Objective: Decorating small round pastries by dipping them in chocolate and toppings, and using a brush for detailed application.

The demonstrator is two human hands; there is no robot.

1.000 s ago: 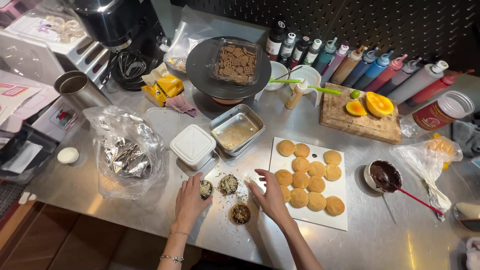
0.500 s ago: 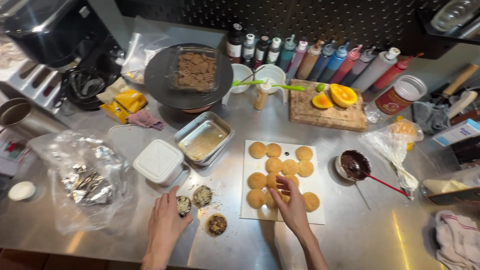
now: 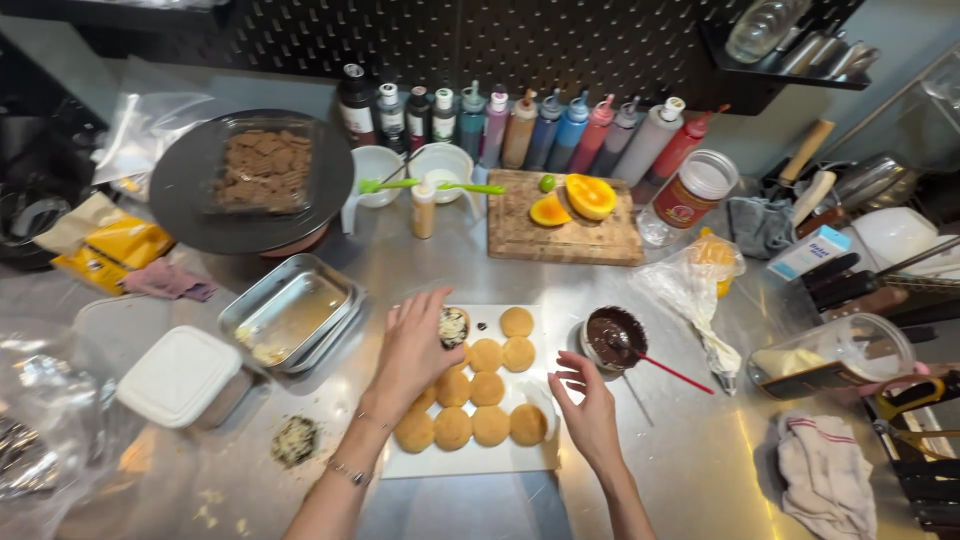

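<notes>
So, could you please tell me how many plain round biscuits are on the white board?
9 plain biscuits show on the white board: two top right, the rest below. The left hand may hide more.

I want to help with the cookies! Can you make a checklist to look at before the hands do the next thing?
1. Left hand has the topped cookie in its fingers, over the white board: ok.
2. Right hand is empty and free: ok.
3. Plain cookies lie flat on the board: ok.
4. Chocolate bowl stands upright, with its red spoon in it: ok.
5. One topped cookie sits off the board on the counter: not ok.
6. Whether the grip is firm: cannot tell.
</notes>
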